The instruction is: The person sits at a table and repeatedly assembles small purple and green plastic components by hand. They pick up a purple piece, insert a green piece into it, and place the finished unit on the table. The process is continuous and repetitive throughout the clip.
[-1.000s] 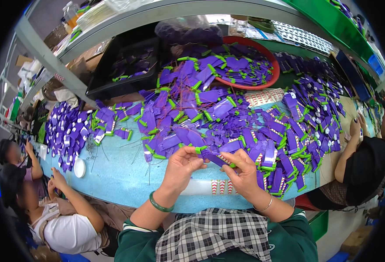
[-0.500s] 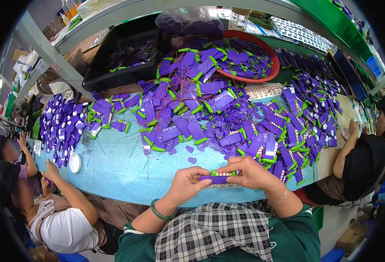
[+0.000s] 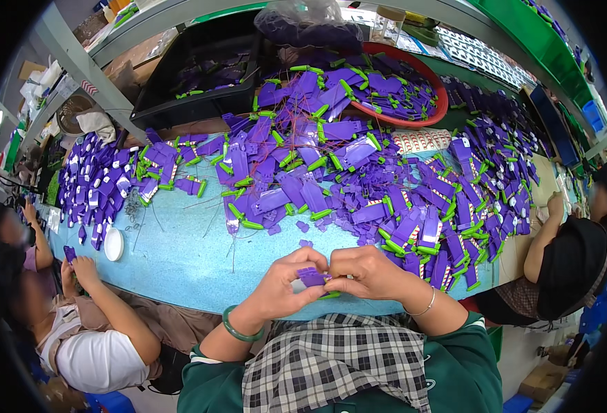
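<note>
Near the front edge of the table, my left hand (image 3: 283, 283) pinches a purple plastic part (image 3: 310, 277) between thumb and fingers. My right hand (image 3: 367, 274) is closed against the same part from the other side, its thumb and fingertips meeting my left hand. A bit of green shows under the fingertips. Most of the part is hidden by my hands, so its full shape cannot be made out. Just beyond my hands lies a heap of purple parts (image 3: 369, 213) with green ends, some carrying red-and-white striped strips.
Behind the heap stand a red basin (image 3: 443, 103) and a black bin (image 3: 179, 113), both holding purple parts. A white round lid (image 3: 114, 244) rests on the blue tabletop (image 3: 179, 255) at left. Thin red wires cross the heap. Other people sit at both sides.
The purple part, held lengthwise between both hands with its striped strip showing, is now turned and largely covered by my fingers. My hands have drawn closer together.
</note>
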`<action>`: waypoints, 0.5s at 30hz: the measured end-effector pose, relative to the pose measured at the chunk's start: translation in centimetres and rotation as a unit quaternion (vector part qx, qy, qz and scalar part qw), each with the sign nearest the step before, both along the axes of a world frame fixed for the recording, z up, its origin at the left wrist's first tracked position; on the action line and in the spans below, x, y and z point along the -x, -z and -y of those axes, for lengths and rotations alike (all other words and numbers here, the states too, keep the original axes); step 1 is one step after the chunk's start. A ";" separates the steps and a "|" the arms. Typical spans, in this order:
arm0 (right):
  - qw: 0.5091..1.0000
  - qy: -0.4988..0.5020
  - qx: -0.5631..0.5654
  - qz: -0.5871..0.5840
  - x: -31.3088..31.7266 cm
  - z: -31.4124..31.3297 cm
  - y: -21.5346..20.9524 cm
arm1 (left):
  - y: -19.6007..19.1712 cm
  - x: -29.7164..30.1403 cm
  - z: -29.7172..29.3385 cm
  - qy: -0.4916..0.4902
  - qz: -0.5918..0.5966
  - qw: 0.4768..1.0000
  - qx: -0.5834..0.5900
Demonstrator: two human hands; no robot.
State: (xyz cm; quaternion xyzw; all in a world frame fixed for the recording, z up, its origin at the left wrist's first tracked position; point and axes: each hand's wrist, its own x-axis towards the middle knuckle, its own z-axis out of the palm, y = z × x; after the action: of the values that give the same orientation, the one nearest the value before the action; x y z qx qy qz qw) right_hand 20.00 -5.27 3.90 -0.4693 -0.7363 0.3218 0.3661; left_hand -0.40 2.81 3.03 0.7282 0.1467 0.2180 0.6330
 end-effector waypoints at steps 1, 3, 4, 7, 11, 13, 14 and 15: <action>0.999 0.000 -0.022 0.037 -0.1 -0.3 0.1 | -0.6 0.6 -0.6 0.011 -0.031 0.999 0.007; 0.989 0.056 -0.066 0.124 -0.6 -1.3 0.1 | -1.6 2.7 -1.9 0.027 -0.097 0.995 0.024; 0.973 0.097 -0.074 0.197 -0.5 -1.8 0.1 | -2.0 3.7 -2.4 -0.021 -0.109 0.993 0.047; 0.905 0.190 -0.101 0.366 -0.3 -3.2 1.5 | -2.8 5.4 -3.0 -0.189 -0.062 0.975 0.096; 0.939 0.070 -0.128 0.311 2.2 -3.8 3.2 | -3.0 5.9 -3.9 -0.361 0.156 0.916 0.076; 0.931 0.091 -0.132 0.328 3.2 -4.2 4.2 | -2.5 5.7 -3.9 -0.370 0.206 0.902 0.088; 0.926 0.102 -0.134 0.338 3.4 -4.3 4.7 | -1.8 5.7 -4.0 -0.367 0.213 0.900 0.098; 0.923 0.097 -0.123 0.351 3.5 -4.4 4.9 | -1.2 5.6 -4.0 -0.364 0.220 0.899 0.109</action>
State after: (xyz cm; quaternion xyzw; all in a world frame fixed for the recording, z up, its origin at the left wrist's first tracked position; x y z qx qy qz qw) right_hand 16.50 -0.92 -1.03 -0.5728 -0.8022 0.0063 0.1683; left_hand -5.97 6.79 4.20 0.4842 0.2810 0.5702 0.6012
